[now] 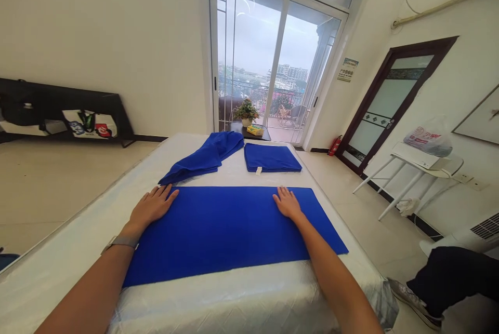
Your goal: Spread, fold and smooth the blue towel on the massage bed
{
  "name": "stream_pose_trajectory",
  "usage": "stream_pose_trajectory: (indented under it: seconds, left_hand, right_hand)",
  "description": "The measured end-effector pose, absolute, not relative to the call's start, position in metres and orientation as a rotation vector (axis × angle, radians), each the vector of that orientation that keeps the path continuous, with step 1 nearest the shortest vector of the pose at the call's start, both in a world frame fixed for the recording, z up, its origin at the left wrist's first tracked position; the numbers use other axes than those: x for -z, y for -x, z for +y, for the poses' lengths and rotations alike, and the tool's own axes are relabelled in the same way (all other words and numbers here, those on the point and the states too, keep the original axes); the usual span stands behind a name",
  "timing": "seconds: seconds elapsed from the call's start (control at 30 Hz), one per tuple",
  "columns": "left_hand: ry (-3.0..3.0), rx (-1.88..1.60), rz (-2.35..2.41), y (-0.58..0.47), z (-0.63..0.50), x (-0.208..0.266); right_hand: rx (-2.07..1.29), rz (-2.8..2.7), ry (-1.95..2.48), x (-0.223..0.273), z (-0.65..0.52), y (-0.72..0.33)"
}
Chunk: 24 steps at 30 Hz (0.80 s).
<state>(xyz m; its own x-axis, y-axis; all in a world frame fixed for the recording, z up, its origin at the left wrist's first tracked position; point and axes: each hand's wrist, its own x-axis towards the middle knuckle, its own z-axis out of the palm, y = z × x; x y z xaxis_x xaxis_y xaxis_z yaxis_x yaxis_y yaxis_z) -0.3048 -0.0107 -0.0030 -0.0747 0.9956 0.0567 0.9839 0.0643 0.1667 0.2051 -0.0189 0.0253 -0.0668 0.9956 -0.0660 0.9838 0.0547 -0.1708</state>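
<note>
A blue cloth (226,230) lies flat across the near part of a plastic-covered mattress (218,295), its long sides running left to right. The left hand (154,205) rests, loose and grasping nothing, over its far left corner, and the right hand (287,202) lies just as relaxed at the far edge, toward the right, fingers pointing away. A small white label (258,170) sticks out from the near edge of a folded blue cloth (275,157) on the far right; its wording is too small to read. A rumpled blue cloth (202,156) lies to its left, near the flat one. Mattress surface shows widely on the left, as a strip along the near edge, and more narrowly on the right. Past the far end, a pot (247,122) holds a leafy plant (248,108) beside a yellow packet (254,130) on a dark counter (266,134). At the far left stands a printed bag (89,124) with blue and red patches. On the right, a translucent plastic bag (428,139) with red lettering, illegible here, sits on a white box (417,156); its contents are indistinct. A wall notice (348,70) carries blurred print.
</note>
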Motion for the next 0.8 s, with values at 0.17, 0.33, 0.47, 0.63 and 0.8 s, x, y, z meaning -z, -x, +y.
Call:
stream_pose_trajectory:
  seconds: [0.17,0.33,0.47,0.63,0.8]
  left_hand:
    - [-2.039,-0.211,2.223,0.305,-0.011,0.000]
    - [-2.006,-0.125,2.251,0.305,-0.017,-0.003]
    - [-2.069,-0.099,2.294,0.300,-0.025,-0.007]
    - [-2.131,-0.121,2.334,0.295,-0.030,-0.014]
    - [-2.076,0.093,2.313,0.298,-0.023,-0.023]
  right_hand:
    - [-0.199,-1.957,2.372,-0.019,-0.016,-0.288]
    - [-0.217,-1.902,2.376,-0.012,-0.014,-0.302]
    - [-0.223,-1.898,2.356,-0.013,-0.013,-0.301]
    - [-0.210,-1.893,2.350,-0.013,-0.015,-0.305]
    - [-0.182,-1.893,2.329,-0.012,-0.018,-0.302]
